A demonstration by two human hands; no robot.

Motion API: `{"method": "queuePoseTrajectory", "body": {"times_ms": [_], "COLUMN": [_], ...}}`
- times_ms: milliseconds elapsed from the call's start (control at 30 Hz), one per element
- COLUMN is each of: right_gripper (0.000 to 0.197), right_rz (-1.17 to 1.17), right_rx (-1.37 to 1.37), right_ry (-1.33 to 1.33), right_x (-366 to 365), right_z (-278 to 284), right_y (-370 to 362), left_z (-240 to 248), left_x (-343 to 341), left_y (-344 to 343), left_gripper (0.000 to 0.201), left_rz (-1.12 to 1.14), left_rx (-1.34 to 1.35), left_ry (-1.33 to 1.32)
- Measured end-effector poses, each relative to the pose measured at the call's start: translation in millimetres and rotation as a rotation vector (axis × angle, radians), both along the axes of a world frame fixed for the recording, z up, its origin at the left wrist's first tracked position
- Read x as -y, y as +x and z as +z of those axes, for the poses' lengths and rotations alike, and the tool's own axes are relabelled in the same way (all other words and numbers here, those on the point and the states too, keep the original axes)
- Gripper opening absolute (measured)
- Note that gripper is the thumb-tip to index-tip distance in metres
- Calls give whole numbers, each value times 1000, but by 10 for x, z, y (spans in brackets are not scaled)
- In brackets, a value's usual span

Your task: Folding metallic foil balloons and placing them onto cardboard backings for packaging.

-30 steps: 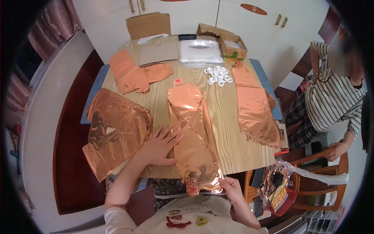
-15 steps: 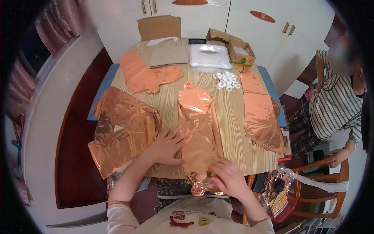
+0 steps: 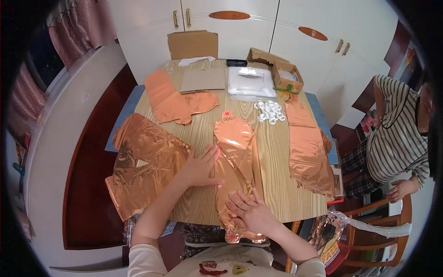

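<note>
Take the middle of the wood-grain table [image 3: 184, 205] as the centre of the clock, with 12 o'clock far from you. The folded copper foil balloon [image 3: 234, 134] lies lengthwise from the centre down to 6 o'clock, and its near end passes over the table edge in front of you. Your left hand [image 3: 199, 170] comes from 7 o'clock, its thumb apart from the fingers; the fingertips and the thumb touch the left border of this balloon, but they do not clamp it. Your right hand [image 3: 251, 213] lies open upon its lower part, the fingers a little apart, pressing and not pinching. Around it are other flat pieces of copper foil: one large piece [image 3: 152, 177] between 8 and 9 o'clock, just beside your left hand, one bent piece [image 3: 161, 99] at 10, and one long piece [image 3: 307, 145] at 3. A pile of white rings [image 3: 270, 112] is at 2 o'clock, and an open cardboard box [image 3: 296, 84] stands between 1 and 2.
</note>
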State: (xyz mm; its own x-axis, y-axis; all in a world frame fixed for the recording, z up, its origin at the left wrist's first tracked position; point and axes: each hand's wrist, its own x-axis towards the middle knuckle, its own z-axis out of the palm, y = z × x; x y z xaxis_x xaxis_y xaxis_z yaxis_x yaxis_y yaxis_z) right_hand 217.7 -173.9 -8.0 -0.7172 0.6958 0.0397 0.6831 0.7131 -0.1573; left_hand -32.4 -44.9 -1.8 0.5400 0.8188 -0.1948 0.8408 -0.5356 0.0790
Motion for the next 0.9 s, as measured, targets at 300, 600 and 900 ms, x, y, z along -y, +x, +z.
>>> {"method": "queuePoseTrajectory", "body": {"times_ms": [300, 600, 900], "right_gripper": [55, 38, 47], "right_rz": [4, 196, 269], "right_rx": [-50, -240, -129], "right_ry": [6, 112, 97], "right_x": [-19, -465, -325], "right_z": [-5, 123, 125], "right_y": [-8, -279, -227], "left_z": [-44, -117, -201], "left_x": [-407, -454, -448], "left_y": [11, 24, -32], "left_gripper": [119, 120, 118], "left_rz": [118, 130, 112], "left_rx": [-7, 25, 46], "left_ry": [-12, 28, 58]}}
